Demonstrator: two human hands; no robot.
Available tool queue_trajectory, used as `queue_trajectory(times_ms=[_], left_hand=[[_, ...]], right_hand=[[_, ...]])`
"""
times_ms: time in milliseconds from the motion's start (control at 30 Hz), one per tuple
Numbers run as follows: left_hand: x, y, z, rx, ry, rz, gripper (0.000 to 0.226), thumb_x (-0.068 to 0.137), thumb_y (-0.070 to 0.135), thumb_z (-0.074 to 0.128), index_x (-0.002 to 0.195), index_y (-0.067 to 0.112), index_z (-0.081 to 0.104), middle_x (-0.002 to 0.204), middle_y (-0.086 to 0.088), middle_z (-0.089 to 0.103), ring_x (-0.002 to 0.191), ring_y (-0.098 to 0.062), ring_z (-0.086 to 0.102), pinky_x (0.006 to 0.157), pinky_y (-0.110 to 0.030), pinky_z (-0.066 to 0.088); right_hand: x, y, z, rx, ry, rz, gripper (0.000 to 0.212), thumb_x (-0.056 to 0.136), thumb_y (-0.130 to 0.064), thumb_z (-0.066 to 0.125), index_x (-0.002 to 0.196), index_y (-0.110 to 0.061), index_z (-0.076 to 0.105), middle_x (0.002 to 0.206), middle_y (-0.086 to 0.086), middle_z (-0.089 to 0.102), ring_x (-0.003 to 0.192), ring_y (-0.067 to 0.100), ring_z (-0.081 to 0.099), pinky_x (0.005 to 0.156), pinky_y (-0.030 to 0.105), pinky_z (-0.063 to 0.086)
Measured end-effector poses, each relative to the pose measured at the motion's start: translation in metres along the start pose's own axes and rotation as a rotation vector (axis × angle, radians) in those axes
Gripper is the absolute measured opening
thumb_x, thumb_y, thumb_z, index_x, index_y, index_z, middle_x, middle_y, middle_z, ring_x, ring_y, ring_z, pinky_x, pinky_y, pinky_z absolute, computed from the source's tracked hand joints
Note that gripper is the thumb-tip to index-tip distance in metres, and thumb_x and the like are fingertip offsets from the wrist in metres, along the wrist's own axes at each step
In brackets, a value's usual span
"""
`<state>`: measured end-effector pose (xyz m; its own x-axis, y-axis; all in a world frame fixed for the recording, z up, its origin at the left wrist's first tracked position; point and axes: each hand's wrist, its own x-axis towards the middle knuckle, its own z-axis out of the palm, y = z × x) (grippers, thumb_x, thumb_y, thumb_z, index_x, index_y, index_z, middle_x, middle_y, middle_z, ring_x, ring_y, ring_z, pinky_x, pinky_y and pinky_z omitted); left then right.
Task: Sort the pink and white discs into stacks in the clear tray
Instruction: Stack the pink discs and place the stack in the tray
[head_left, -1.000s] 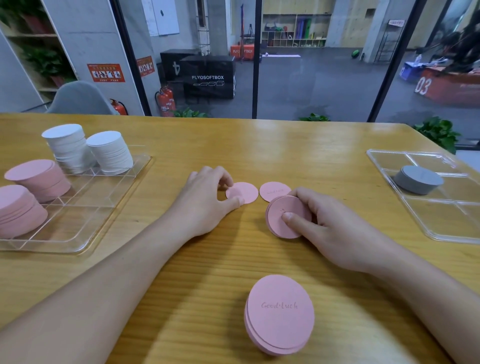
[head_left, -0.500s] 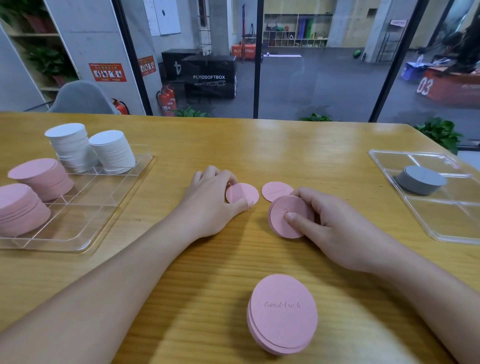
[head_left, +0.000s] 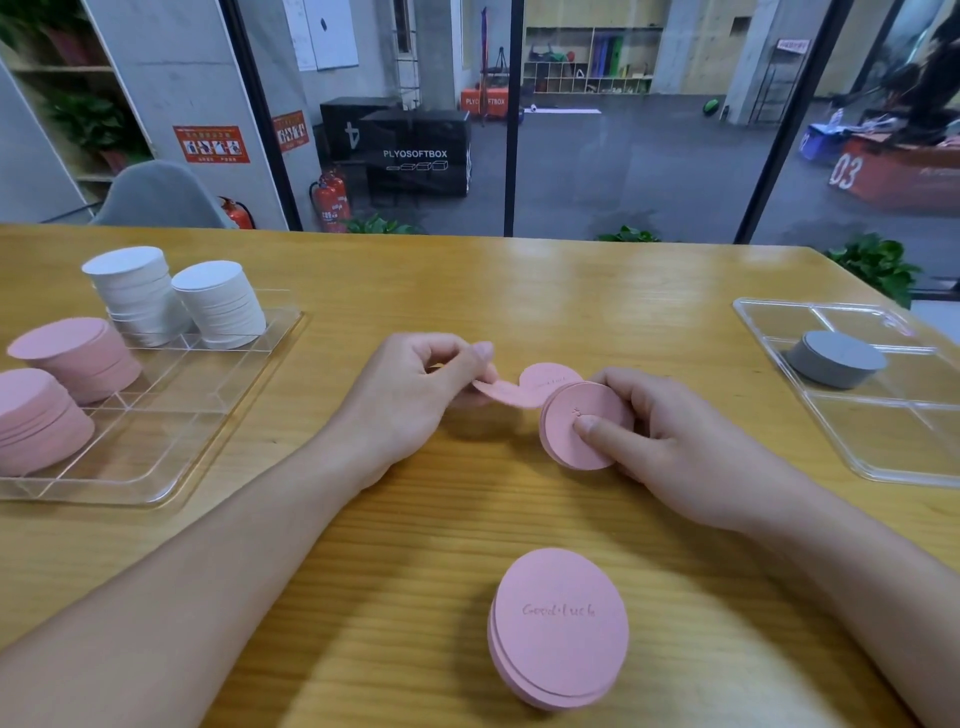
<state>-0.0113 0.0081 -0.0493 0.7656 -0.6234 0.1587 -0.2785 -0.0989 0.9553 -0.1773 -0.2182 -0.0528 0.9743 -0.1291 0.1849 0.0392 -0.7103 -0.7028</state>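
Pink discs: your left hand (head_left: 415, 395) pinches one (head_left: 501, 392); your right hand (head_left: 670, 441) grips a small tilted stack (head_left: 579, 431), beside one flat disc (head_left: 550, 376). Left of that stack, the clear tray (head_left: 171, 441) carries two pink stacks (head_left: 62, 384) and two white stacks (head_left: 176, 296), its near compartments open.
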Motion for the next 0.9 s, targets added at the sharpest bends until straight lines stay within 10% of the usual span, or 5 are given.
queue_trajectory(times_ms=[267, 567, 900], left_hand=[[-0.004, -0.001, 0.011, 0.029, -0.051, 0.081, 0.029, 0.093, 0.0, 0.084, 0.115, 0.019, 0.081, 0.115, -0.005, 0.079, 0.087, -0.021, 0.076, 0.089, -0.032, 0.062], [0.001, -0.005, 0.032, -0.094, -0.207, 0.121, 0.031, 0.107, -0.015, 0.055, 0.122, 0.004, 0.075, 0.118, -0.009, 0.082, 0.111, -0.027, 0.079, 0.097, -0.038, 0.065], [0.012, -0.021, 0.03, 0.722, -0.266, 0.272, 0.035, 0.113, 0.026, 0.058, 0.146, 0.034, 0.067, 0.145, 0.02, 0.065, 0.145, -0.01, 0.048, 0.122, -0.038, 0.039]], right_hand=[[0.003, 0.008, 0.002, 0.037, 0.031, 0.032, 0.01, 0.11, -0.032, 0.062, 0.106, -0.024, 0.066, 0.07, -0.023, 0.059, 0.06, 0.005, 0.049, 0.058, 0.019, 0.035], [0.001, 0.004, 0.004, -0.064, -0.006, -0.029, 0.01, 0.108, -0.032, 0.065, 0.116, -0.036, 0.068, 0.087, -0.026, 0.068, 0.074, 0.004, 0.061, 0.065, 0.018, 0.041], [0.002, 0.007, 0.002, -0.081, 0.001, -0.034, 0.003, 0.106, -0.037, 0.066, 0.106, -0.037, 0.068, 0.091, -0.015, 0.071, 0.081, 0.011, 0.064, 0.073, 0.033, 0.052]])
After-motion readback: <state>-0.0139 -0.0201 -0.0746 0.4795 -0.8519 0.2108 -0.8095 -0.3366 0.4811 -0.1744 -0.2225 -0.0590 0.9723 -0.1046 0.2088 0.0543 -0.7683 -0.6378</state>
